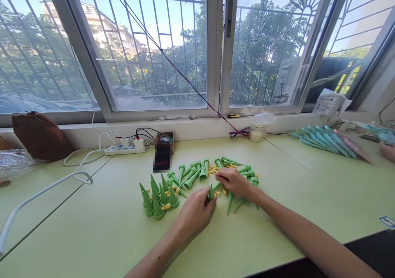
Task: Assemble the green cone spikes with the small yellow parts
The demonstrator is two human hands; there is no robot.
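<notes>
My left hand (197,208) is closed around a green plastic watering spike (211,192), its point upward and a small yellow valve showing beside it. My right hand (233,181) is just beyond and to the right, fingertips pinched together over the loose parts; what they hold, if anything, is too small to make out. Behind it lies a pile of small yellow valves (212,169). Loose green spikes (193,175) lie in an arc around both hands. To the left, several green spikes (158,209) stand points up, with yellow valves attached near their bases.
A dark phone-like screen (162,156) leans against a small box. A white power strip (126,147) with cables sits behind left, near a brown bag (41,136). A jar (257,133) and blue-green packets (327,140) lie toward the right. Another person's hand (387,151) shows at the right edge.
</notes>
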